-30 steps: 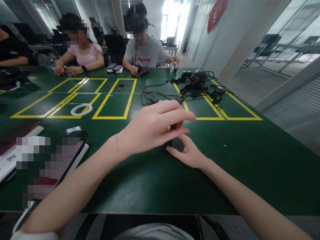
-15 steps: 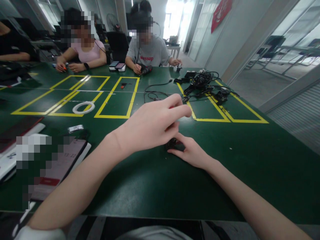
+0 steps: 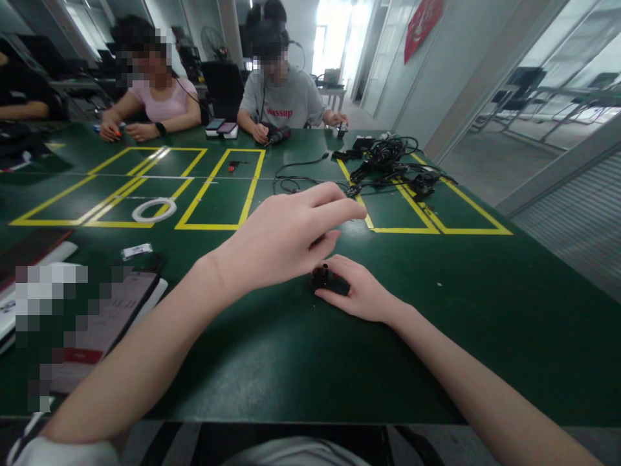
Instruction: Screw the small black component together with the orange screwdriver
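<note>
"Black part (image 3: 332, 283): location, and step in hand?"

"On the worktop (image 3: 272, 369). Steadying it, I judge; next move likely calls for a firm hold."

"Fingers?"

"Left hand (image 3: 284, 232): raised, fingers loosely curled; cannot tell whether they hold anything. Right hand (image 3: 365, 291): thumb and fingers pinching it."

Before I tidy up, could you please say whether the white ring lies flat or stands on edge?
Flat: the white ring appears as a wide, low oval on the green table.
</note>
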`<state>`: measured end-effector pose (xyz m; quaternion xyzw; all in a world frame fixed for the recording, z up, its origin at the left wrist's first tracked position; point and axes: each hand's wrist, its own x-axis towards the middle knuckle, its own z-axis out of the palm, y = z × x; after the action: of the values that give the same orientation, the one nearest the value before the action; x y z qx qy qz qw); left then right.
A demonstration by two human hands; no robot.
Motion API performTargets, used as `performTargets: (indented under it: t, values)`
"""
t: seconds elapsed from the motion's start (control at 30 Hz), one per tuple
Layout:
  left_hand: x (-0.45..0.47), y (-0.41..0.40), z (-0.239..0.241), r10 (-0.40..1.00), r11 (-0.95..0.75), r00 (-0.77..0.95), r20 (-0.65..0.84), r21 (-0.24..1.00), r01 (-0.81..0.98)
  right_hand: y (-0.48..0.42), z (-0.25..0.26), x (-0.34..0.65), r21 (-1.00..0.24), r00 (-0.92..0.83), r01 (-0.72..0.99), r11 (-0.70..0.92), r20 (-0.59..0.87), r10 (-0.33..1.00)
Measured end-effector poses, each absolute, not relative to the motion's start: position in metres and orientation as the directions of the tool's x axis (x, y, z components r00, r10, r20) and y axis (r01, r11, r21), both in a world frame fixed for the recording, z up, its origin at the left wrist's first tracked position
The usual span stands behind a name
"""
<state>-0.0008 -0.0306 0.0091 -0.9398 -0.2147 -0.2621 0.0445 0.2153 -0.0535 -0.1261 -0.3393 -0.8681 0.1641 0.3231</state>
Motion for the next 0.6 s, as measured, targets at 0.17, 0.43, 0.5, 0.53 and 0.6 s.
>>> performTargets:
  t: [0.17, 0.43, 0.5, 0.53, 0.6]
  values:
    - [0.0006, -0.0306, 0.0093, 0.367, -0.912, 0.787, 0.496, 0.027, 0.409, -0.0516, -0.1263, 0.215, -0.509, -0.556, 0.487, 0.71, 0.446, 0.701]
    - [0.0017, -0.0327, 0.0108, 0.371, -0.916, 0.795, 0.481, 0.047, 0.399, -0.0481, -0.126, 0.2186, -0.477, -0.56, 0.565, 0.673, 0.378, 0.737]
    - [0.0016, -0.0329, 0.0124, 0.368, -0.919, 0.804, 0.467, 0.049, 0.392, -0.0472, -0.1258, 0.219, -0.455, -0.572, 0.573, 0.682, 0.373, 0.73]
    - [0.0016, -0.0328, 0.013, 0.37, -0.919, 0.805, 0.464, 0.053, 0.392, -0.0467, -0.1259, 0.2191, -0.442, -0.58, 0.579, 0.685, 0.367, 0.727]
    - [0.0017, -0.0322, 0.0132, 0.375, -0.918, 0.802, 0.465, 0.064, 0.392, -0.0456, -0.1267, 0.2186, -0.413, -0.584, 0.602, 0.684, 0.356, 0.729]
